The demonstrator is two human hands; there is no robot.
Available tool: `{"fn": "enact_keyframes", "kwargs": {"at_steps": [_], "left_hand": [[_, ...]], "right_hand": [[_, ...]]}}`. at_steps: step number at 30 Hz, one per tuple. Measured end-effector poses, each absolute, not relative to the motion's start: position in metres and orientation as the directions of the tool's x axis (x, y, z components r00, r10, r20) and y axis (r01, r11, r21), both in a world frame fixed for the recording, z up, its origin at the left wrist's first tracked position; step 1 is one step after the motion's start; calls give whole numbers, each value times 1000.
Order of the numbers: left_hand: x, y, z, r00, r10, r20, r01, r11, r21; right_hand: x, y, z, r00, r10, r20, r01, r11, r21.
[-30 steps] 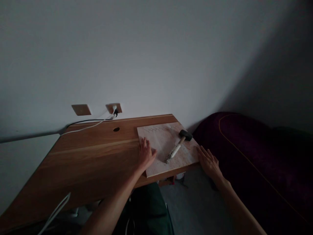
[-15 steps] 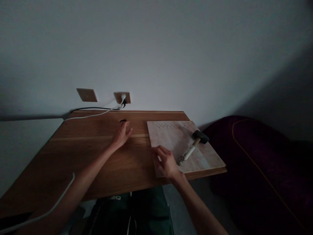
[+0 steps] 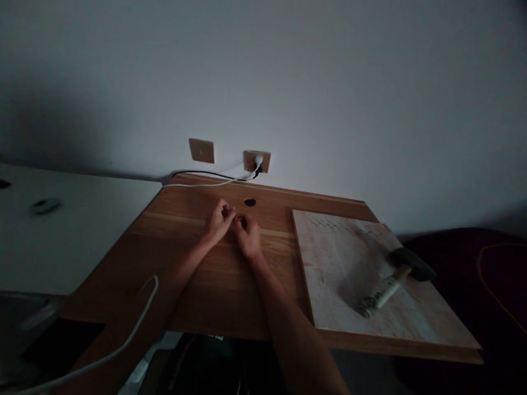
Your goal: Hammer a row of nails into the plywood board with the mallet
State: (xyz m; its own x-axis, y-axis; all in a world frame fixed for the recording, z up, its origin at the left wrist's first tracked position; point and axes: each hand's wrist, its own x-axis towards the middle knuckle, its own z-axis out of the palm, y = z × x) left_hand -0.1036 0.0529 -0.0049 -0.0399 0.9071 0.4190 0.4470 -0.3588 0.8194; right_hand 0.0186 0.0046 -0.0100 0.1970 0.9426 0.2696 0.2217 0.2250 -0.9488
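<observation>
My left hand (image 3: pixel 218 222) and my right hand (image 3: pixel 247 235) meet fingertip to fingertip over the left-middle part of the wooden table (image 3: pixel 197 296). Both have curled, pinched fingers. Anything between them is too small or dark to make out. To the right of my hands lies a pale, worn board (image 3: pixel 329 274) with thin zigzag lines along its far edge. A mallet (image 3: pixel 405 263) with a black head and a whitish, patchy handle rests on the board, its head toward the far right.
Behind my hands is a dark round hole (image 3: pixel 250 202) in the tabletop. White and black cables (image 3: pixel 206 185) run along the back edge to a wall socket (image 3: pixel 251 161). A white surface (image 3: pixel 82 230) adjoins on the left. A dark purple seat (image 3: pixel 457 258) stands at the right.
My right hand has left the board and come leftward to my left hand. My left fingers, spread before, are now curled. The view has turned left; the mallet still lies on the board.
</observation>
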Motion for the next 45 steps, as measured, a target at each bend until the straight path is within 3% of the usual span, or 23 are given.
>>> {"fn": "enact_keyframes", "kwargs": {"at_steps": [4, 6, 10, 12, 14, 21, 36, 45], "left_hand": [[-102, 52, -1, 41, 899, 436, 456, -405, 792], [-104, 54, -1, 37, 914, 405, 385, -387, 838], [-106, 56, 2, 21, 988, 155, -74, -153, 985], [-105, 55, 6, 112, 993, 35, -288, -1, 958], [-103, 53, 11, 199, 980, -16, -377, 91, 922], [-98, 49, 11, 279, 960, -31, -368, 137, 920], [-97, 47, 12, 294, 956, -18, -346, 124, 930], [-107, 45, 21, 245, 969, -11, -460, 126, 879]], "right_hand": [[18, 8, -13, 279, 934, 223, 124, 196, -973], [19, 12, -15, 326, 925, 195, 67, 184, -981], [25, 18, -19, 410, 904, 121, -68, 163, -984], [28, 21, -18, 439, 894, 88, -131, 161, -978], [29, 22, -15, 464, 883, 69, -178, 169, -970], [28, 20, -6, 499, 866, 46, -316, 231, -920], [29, 24, -10, 452, 891, -50, -471, 191, -861], [44, 29, -11, 292, 944, -153, -710, 106, -696]]}}
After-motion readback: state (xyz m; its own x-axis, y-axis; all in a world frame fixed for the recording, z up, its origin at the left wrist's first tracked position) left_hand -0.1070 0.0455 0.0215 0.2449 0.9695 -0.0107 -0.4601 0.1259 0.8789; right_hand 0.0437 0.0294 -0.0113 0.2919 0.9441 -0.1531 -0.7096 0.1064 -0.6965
